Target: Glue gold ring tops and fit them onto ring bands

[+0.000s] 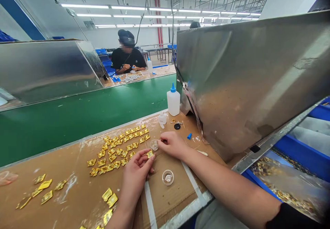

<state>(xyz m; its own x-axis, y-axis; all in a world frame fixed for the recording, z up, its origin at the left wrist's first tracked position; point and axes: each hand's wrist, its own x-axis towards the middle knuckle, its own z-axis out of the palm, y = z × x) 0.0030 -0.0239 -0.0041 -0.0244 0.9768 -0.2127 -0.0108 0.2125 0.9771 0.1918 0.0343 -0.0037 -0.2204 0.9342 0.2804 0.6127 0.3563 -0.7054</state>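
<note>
Between the thumb and fingers of my left hand (pixel 140 167) is a small gold-coloured metal piece (pixel 150 154), roughly square. My right hand (pixel 168 143) is closed in a pinch beside a small clear plastic cup (pixel 154 145); whatever its fingertips hold, if anything, is too small to make out. Another clear cup (pixel 167 177) with a little clear material inside stands on the cardboard, nearer me. Rows of similar gold pieces (pixel 118 151) lie to the left of my hands. More gold pieces (pixel 46 197) are scattered at the far left and along the front.
A white bottle with a blue cap (pixel 173 100) and a smaller bottle (pixel 162 118) stand behind my hands. A blue cap (pixel 189 136) and black disc (pixel 177 127) lie nearby. A metal panel (pixel 244 84) rises at right. Beyond the green belt (pixel 77 112) sits a co-worker (pixel 128 58).
</note>
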